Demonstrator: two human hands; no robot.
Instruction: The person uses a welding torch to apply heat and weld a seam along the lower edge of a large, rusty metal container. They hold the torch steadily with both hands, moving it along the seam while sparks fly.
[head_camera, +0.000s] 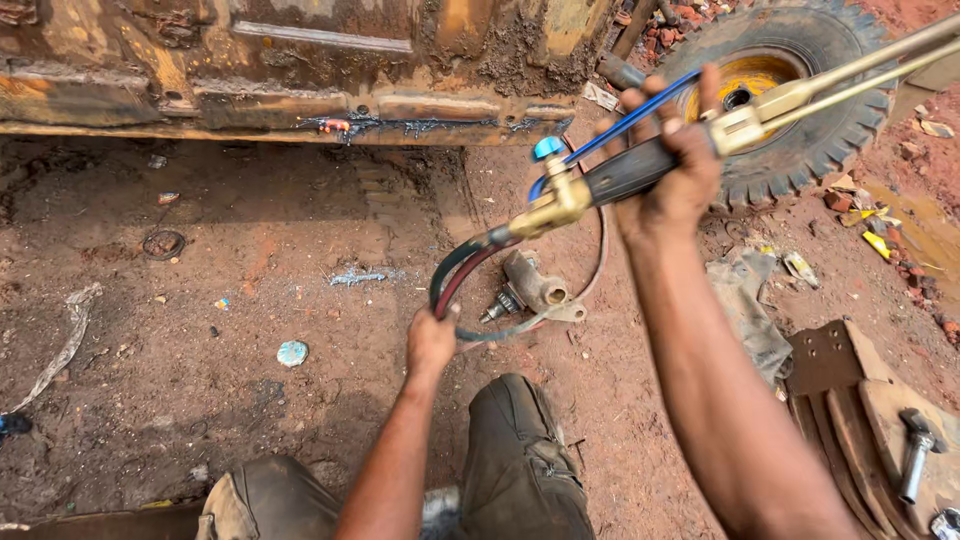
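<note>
Right hand: my right hand (668, 165) is raised in front of me, fingers (690, 135) wrapped fully round the dark grip of the cutting torch (640, 165), holding it tight.
Torch: its brass body and blue-knobbed valve (548, 150) sit just left of my fist; the long brass tubes (860, 75) run up toward the top right corner, past the tyre (800, 150). I see no flame, and the tip is out of view.
Left hand: my left hand (430, 340) is lower, over the ground between my knees, fingers closed on the looped hoses (452, 275), red and dark, that hang from the torch's rear end.
Work piece: the rusty metal frame (300, 100) along the top edge carries a dark, ragged seam (400, 126) along its lower lip, so I judge some cutting or heating is already done there.
What is left: the torch is well apart from that seam and aimed away, so I judge no work on the metal is under way right now.
Ground: a metal fitting (530, 285) lies on the red dirt beside the hose loop; a hammer (915, 450) rests on wooden boards at the lower right corner.
</note>
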